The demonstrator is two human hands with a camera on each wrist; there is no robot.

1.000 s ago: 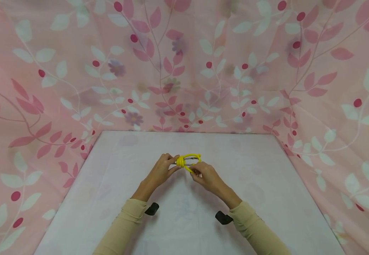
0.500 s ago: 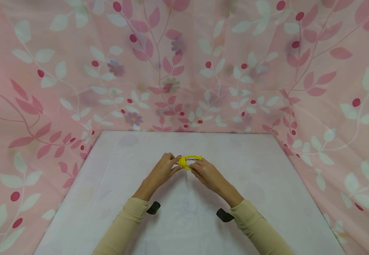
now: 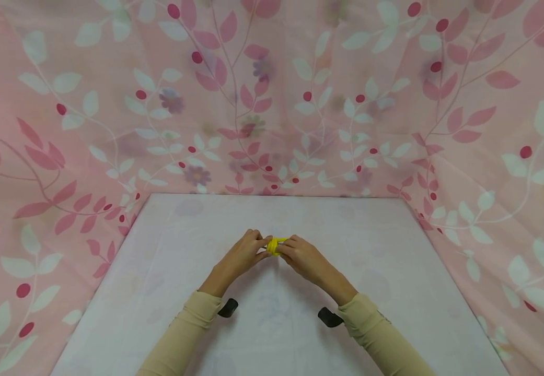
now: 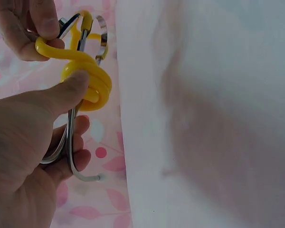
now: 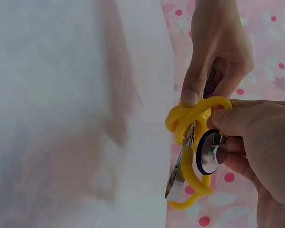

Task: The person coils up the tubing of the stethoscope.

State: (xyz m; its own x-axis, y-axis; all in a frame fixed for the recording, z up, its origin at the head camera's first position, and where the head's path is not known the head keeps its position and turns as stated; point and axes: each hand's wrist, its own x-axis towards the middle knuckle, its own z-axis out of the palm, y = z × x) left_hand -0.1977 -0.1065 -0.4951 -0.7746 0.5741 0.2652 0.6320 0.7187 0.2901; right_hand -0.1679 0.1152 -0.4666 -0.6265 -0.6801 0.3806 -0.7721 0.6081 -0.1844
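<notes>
A stethoscope with yellow tubing [image 3: 273, 247] is held up over the table between both hands. Its tubing is coiled in a thick wrap [image 4: 97, 85] around the metal ear tubes [image 4: 70, 137]. My left hand [image 3: 242, 257] grips the ear tubes, its thumb pressing on the coil. One bent ear tube end [image 4: 92, 178] sticks out below those fingers. With thumb and fingers, my right hand [image 3: 305, 261] pinches a loop of the tubing [image 5: 218, 102] beside the coil. The round chest piece [image 5: 209, 152] hangs by the right fingers, next to more tubing and a metal part.
The table [image 3: 272, 334] has a whitish cloth. Pink leaf-patterned cloth [image 3: 272, 104] stands behind it and on both sides. Black wrist cameras [image 3: 228, 308] sit under the beige sleeves [image 3: 182, 334].
My right hand has moved over the tubing loop, which was more exposed before, and stands closer to the left hand. The left hand has shifted slightly right with the stethoscope.
</notes>
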